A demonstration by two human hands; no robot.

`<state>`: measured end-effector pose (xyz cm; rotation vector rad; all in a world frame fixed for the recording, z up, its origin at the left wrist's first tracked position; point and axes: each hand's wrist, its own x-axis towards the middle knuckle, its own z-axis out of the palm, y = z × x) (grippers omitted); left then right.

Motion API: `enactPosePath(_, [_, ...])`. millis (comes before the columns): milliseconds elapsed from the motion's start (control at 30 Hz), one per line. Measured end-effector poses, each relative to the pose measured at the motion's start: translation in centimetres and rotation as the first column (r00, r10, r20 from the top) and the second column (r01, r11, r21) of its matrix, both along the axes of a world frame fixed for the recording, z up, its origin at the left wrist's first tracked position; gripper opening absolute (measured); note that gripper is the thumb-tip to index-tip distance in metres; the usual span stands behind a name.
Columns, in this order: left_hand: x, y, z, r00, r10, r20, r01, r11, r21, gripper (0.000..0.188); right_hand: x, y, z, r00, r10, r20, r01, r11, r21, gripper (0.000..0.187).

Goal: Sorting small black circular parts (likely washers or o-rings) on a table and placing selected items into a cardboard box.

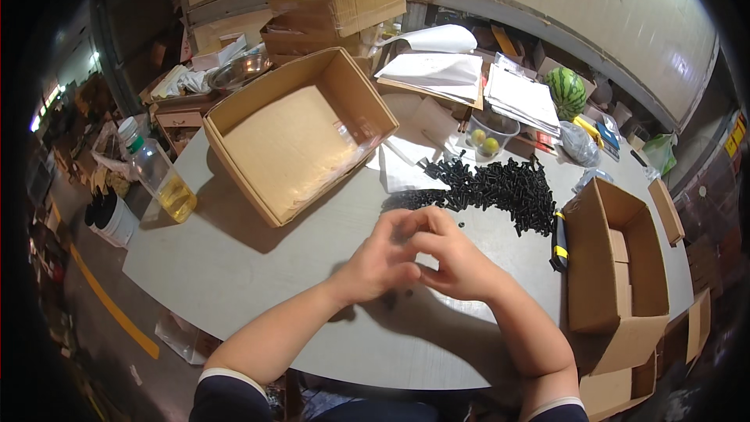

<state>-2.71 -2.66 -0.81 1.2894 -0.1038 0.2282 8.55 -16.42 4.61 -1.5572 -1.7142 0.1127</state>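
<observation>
Above the grey table [312,281], my left hand [371,262] and my right hand [453,258] are brought together, fingers curled and touching at the tips. Whatever is pinched between them, if anything, is hidden by the fingers. Just beyond lies a wide heap of small black screw-like pieces [500,191], spreading to the right. A few loose dark bits lie on the tabletop close to my hands. White paper [406,168] is partly under the heap's left end.
On the left stand a tilted, open cardboard box [289,152] and a bottle of yellow liquid [173,194]. An open carton [617,266] and a black-and-yellow tool [559,242] are at right. Behind are paper stacks [519,98], a clear tub [491,134] and a watermelon [564,94].
</observation>
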Motion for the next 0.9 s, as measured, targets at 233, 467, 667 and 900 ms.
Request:
enactPosePath(233, [0.2, 0.9, -0.4, 0.976, 0.193, 0.100, -0.211, 0.947, 0.240, 0.018, 1.8, -0.2, -0.6, 0.975, -0.166, -0.151, 0.151, 0.983, -0.106, 0.019])
enactPosePath(467, [-0.2, -0.1, 1.7, 0.893, 0.350, 0.283, -0.450, 0.659, 0.603, 0.008, 1.6, -0.2, -0.8, 0.990, -0.138, -0.008, 0.138, 0.990, 0.007, 0.011])
enactPosePath(667, [-1.6, -0.5, 3.3, 0.828, 0.397, 0.397, -0.556, 0.484, 0.675, 0.008, 0.5, 0.0, 0.0, 0.986, -0.090, -0.141, 0.092, 0.996, 0.008, 0.009])
enactPosePath(900, [-14.1, 2.0, 4.2, 0.782, 0.614, -0.109, -0.561, 0.769, 0.306, 0.007, 12.4, -4.0, -3.3, 0.611, -0.772, 0.175, 0.773, 0.629, 0.083, 0.032])
